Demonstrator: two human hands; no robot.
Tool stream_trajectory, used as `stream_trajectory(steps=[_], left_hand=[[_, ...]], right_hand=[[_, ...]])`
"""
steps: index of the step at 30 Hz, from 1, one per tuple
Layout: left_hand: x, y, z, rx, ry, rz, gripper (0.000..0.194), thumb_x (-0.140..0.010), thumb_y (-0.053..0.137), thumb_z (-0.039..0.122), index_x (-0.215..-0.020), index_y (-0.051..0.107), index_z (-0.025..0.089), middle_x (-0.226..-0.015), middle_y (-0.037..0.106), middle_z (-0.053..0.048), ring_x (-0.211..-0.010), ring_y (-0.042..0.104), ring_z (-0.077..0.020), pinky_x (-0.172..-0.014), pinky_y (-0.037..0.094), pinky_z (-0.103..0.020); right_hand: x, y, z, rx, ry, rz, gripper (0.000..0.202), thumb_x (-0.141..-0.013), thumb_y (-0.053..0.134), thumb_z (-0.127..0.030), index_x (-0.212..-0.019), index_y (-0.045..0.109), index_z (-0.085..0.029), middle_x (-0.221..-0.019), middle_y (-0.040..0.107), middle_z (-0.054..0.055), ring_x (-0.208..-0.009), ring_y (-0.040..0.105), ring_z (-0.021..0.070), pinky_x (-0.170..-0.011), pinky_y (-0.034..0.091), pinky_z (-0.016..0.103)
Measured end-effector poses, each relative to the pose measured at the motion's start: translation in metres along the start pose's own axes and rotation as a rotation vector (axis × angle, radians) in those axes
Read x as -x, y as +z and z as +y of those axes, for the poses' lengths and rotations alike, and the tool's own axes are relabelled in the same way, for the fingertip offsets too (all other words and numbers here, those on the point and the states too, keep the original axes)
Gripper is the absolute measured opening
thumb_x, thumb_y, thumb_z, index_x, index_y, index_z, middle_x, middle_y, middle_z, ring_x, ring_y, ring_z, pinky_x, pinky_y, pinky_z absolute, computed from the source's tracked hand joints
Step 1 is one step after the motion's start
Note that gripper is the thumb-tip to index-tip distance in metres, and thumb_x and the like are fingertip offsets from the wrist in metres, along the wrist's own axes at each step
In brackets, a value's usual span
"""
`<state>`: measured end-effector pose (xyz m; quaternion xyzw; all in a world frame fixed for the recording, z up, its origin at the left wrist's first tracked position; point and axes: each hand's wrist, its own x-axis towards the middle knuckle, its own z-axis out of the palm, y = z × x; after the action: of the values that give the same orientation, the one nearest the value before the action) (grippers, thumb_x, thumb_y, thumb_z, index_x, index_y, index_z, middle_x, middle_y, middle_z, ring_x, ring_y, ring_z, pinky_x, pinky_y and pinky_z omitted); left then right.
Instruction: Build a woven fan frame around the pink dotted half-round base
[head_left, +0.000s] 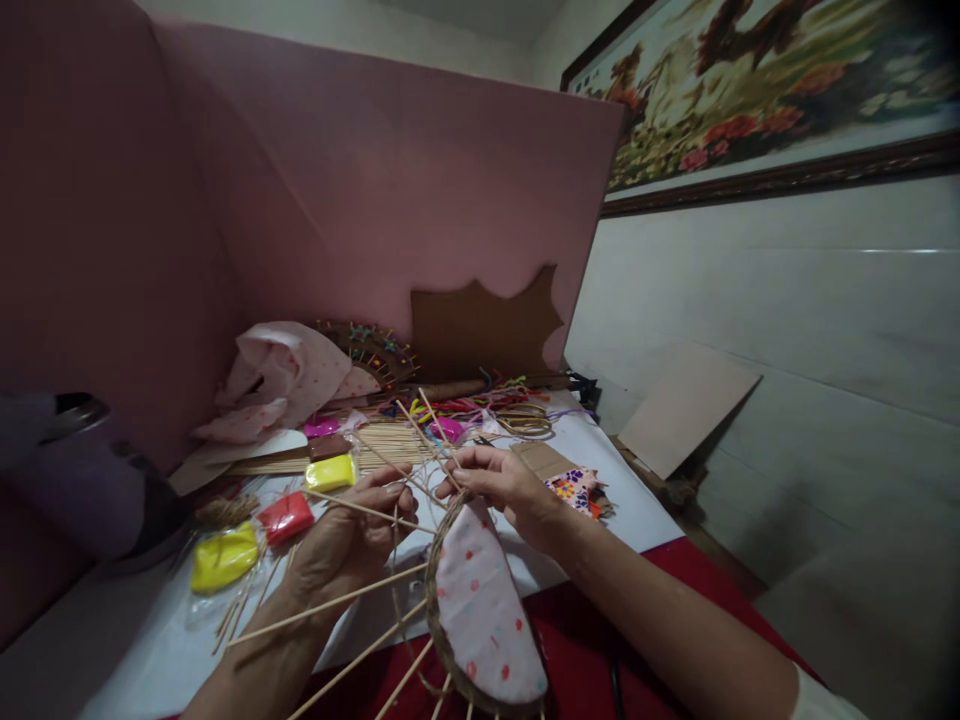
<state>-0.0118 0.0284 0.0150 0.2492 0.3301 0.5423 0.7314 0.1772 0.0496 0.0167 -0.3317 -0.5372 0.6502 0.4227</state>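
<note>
Lower centre, here's the half-round cloth piece [487, 600], sticks [327, 605] fanning from its rim, its bottom cut off by the frame edge! The right hand [496, 487] pinches its top end; the left hand [360, 532] curls beside a thin cord [395, 575] (gripped or merely touched, I can't tell). Left of centre, clear plastic packets [225, 562] hold yellow and red blocks [286, 518]. Far left, a shadowy container [101, 490] blurs, contents hidden.

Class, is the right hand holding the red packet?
No, the right hand holds the cloth-covered piece near its top, and the red packet lies apart.
</note>
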Motion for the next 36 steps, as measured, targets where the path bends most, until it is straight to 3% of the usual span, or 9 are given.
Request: stream_trajectory(steps=[9, 12, 18, 24, 30, 36], left_hand=[[-0.001, -0.002, 0.001, -0.052, 0.0, -0.04, 0.02, -0.074, 0.054, -0.001, -0.089, 0.062, 0.009, -0.062, 0.061, -0.005, -0.056, 0.059, -0.0113, -0.056, 0.051, -0.023], [0.0, 0.0, 0.002, -0.059, -0.001, -0.036, 0.02, -0.073, 0.054, -0.002, -0.087, 0.063, 0.009, -0.063, 0.061, -0.005, -0.054, 0.059, -0.0106, -0.054, 0.051, -0.021], [0.0, 0.001, 0.003, -0.068, 0.009, 0.007, 0.019, -0.073, 0.053, -0.004, -0.083, 0.064, 0.008, -0.061, 0.06, -0.006, -0.052, 0.058, -0.01, -0.047, 0.048, -0.016], [-0.004, -0.004, 0.003, -0.166, 0.049, -0.01, 0.023, -0.073, 0.055, -0.005, -0.089, 0.065, 0.009, -0.064, 0.061, -0.005, -0.054, 0.059, -0.0092, -0.049, 0.048, -0.015], [-0.008, -0.011, 0.002, -0.181, 0.005, -0.021, 0.017, -0.073, 0.057, -0.003, -0.083, 0.065, 0.008, -0.061, 0.061, -0.005, -0.054, 0.058, -0.0088, -0.053, 0.05, -0.016], [-0.007, -0.01, 0.005, -0.193, -0.018, 0.047, 0.017, -0.073, 0.056, -0.004, -0.081, 0.066, 0.008, -0.061, 0.062, -0.006, -0.053, 0.06, -0.0106, -0.05, 0.05, -0.016]], right_hand=[[-0.003, -0.006, -0.011, 0.177, 0.023, 0.054, 0.029, -0.063, 0.071, -0.038, -0.077, 0.063, -0.014, -0.075, 0.066, 0.003, -0.063, 0.054, 0.0109, -0.057, 0.037, 0.023], [-0.004, -0.023, -0.019, 0.313, -0.031, 0.132, 0.03, -0.068, 0.068, -0.041, -0.081, 0.065, -0.015, -0.082, 0.066, 0.005, -0.072, 0.058, 0.0135, -0.06, 0.04, 0.025], [0.005, -0.066, -0.04, 0.624, -0.141, 0.321, 0.03, -0.072, 0.06, -0.045, -0.078, 0.061, -0.015, -0.081, 0.066, 0.006, -0.07, 0.058, 0.014, -0.06, 0.042, 0.026], [0.016, -0.1, -0.034, 0.94, -0.215, 0.43, 0.026, -0.075, 0.055, -0.04, -0.072, 0.062, -0.015, -0.068, 0.063, 0.004, -0.062, 0.053, 0.0143, -0.059, 0.04, 0.028], [0.022, -0.105, -0.034, 1.232, -0.225, 0.455, 0.022, -0.078, 0.052, -0.033, -0.071, 0.066, -0.017, -0.069, 0.065, 0.003, -0.066, 0.056, 0.0158, -0.063, 0.039, 0.028], [0.032, -0.108, -0.044, 1.438, -0.129, 0.489, 0.02, -0.079, 0.05, -0.03, -0.072, 0.067, -0.02, -0.072, 0.067, 0.003, -0.066, 0.056, 0.0157, -0.061, 0.035, 0.027]])
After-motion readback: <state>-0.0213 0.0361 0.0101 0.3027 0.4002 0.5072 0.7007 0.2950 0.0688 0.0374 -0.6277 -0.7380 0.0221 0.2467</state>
